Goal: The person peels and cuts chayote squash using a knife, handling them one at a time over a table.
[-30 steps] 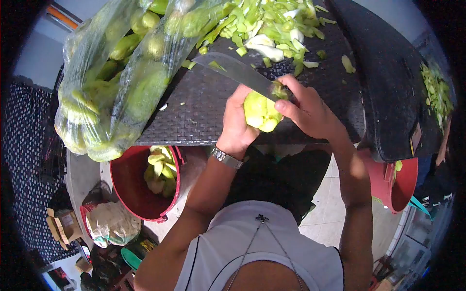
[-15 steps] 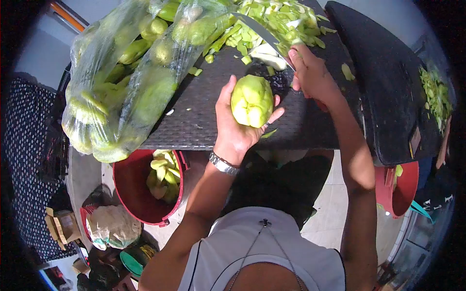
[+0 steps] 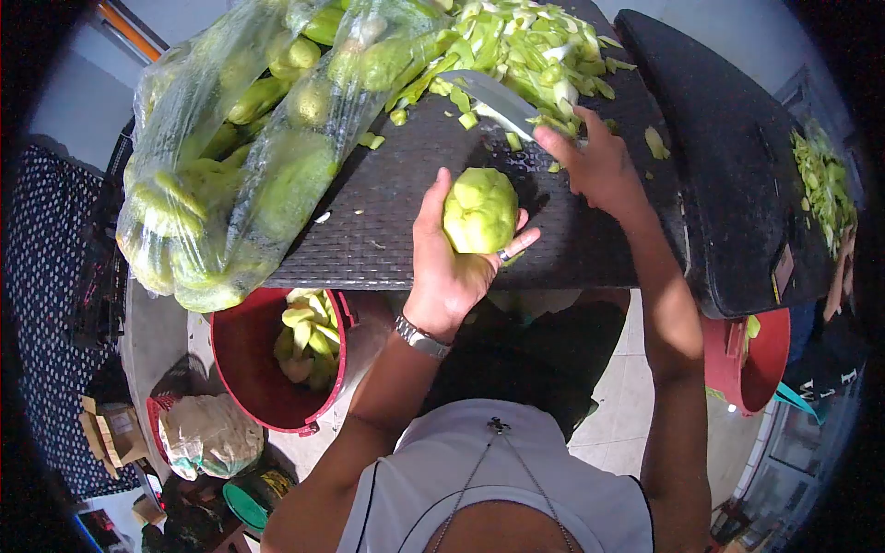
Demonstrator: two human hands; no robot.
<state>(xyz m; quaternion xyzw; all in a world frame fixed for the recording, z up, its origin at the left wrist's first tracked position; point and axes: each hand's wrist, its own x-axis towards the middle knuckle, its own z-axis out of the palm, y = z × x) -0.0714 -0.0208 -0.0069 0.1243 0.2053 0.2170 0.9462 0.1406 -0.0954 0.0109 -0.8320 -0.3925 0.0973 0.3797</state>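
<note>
My left hand (image 3: 441,263) cups a peeled pale-green chayote (image 3: 480,210) from below, over the table's near edge. The thumb lies along its left side and the fingertips show at its right. My right hand (image 3: 601,164) is closed round a knife, its handle mostly hidden by the fingers. The broad knife blade (image 3: 490,95) points up and left, apart from the chayote. Behind the blade lies a heap of green chopped pieces and peel (image 3: 539,51). To the left, a clear plastic bag (image 3: 241,166) full of chayotes rests on the table.
Scraps dot the dark woven-pattern table (image 3: 387,217). Below its edge stands a red bucket (image 3: 241,364) with pale-green pieces inside. Another red bucket (image 3: 767,355) is at the right, under a black surface (image 3: 728,157) beside more green shreds (image 3: 822,180).
The knife blade has dropped and swung to a flatter angle, and my right hand's grip has shifted. The chayote sits slightly lower and has turned in my left hand.
</note>
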